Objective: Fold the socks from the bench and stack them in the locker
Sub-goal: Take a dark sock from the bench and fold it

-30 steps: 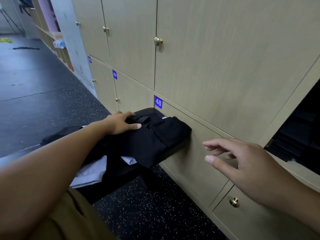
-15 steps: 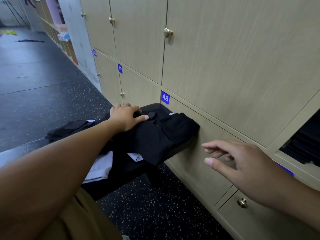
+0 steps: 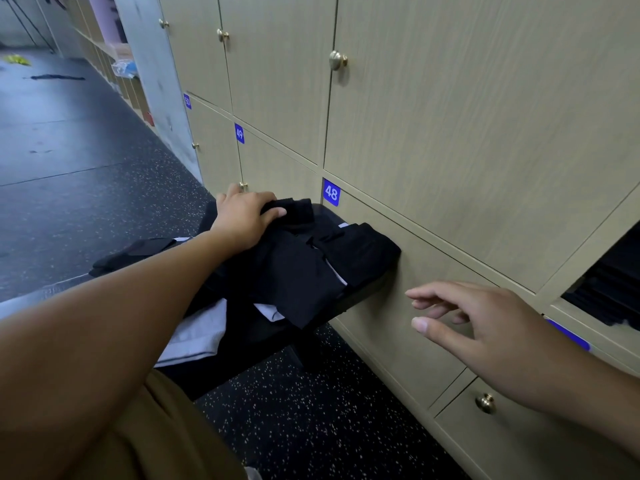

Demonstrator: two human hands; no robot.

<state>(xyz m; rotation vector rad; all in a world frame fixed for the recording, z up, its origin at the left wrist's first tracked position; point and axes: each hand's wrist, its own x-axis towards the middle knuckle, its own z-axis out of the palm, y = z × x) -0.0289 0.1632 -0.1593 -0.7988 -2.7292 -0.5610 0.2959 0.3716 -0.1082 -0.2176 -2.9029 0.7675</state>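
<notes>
At far left, a dark rubber floor (image 3: 86, 188) flecked with pale specks is stretching back along the room. In the lower left, a bare left forearm is reaching forward and to the right across a black bench (image 3: 242, 341), which is running from the left side toward the lockers.

The left hand (image 3: 244, 216) is lying palm down on a black sock (image 3: 294, 211) at the far end of the bench, its fingers curling round the soft knit fabric and its thumb stretching to the right along the sock's top. The sock's long axis seems to be running left to right, toward the locker wall, though its exact outline is hard to tell from the dark pile beneath it.

That pile of black garments (image 3: 311, 271) is covering the bench end, flat and matte, with its right edge touching the locker front. Pale grey cloth (image 3: 197, 334) is showing from under the pile near the forearm.

Behind the bench, a wall of light wood-grain locker doors (image 3: 450, 133) is carrying round brass knobs and small blue number plates, one reading 48 (image 3: 331, 193).

To the right, the right hand (image 3: 485, 327) is hovering in front of a lower door, palm down, fingers relaxed and spread apart, holding nothing.

At far right, an open locker (image 3: 613, 289) is showing dark folded items inside.
</notes>
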